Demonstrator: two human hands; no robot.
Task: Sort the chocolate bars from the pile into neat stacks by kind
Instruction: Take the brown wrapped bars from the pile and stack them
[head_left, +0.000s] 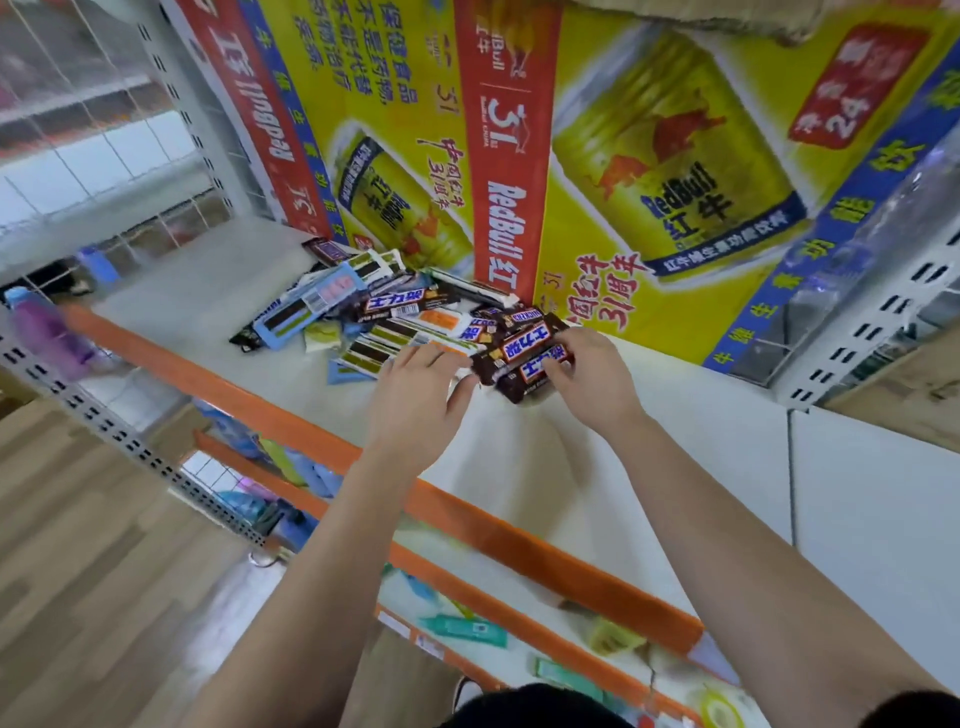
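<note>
A pile of chocolate bars (363, 306) lies on the white shelf (519, 457) against the back poster. It mixes brown Snickers bars, white bars with dark stripes and light blue wrappers. At the pile's right end a few brown Snickers bars (519, 348) lie side by side. My right hand (592, 374) grips the nearest of them, fingers curled over its right end. My left hand (421, 395) rests beside the left end of those bars, its thumb touching them and its fingers lying over a white striped bar (384, 353).
A large yellow and red Red Bull poster (649, 171) forms the shelf's back wall. The orange shelf edge (467, 514) runs diagonally in front. Lower shelves hold small goods (467, 629). A purple bottle (47, 332) stands at the far left.
</note>
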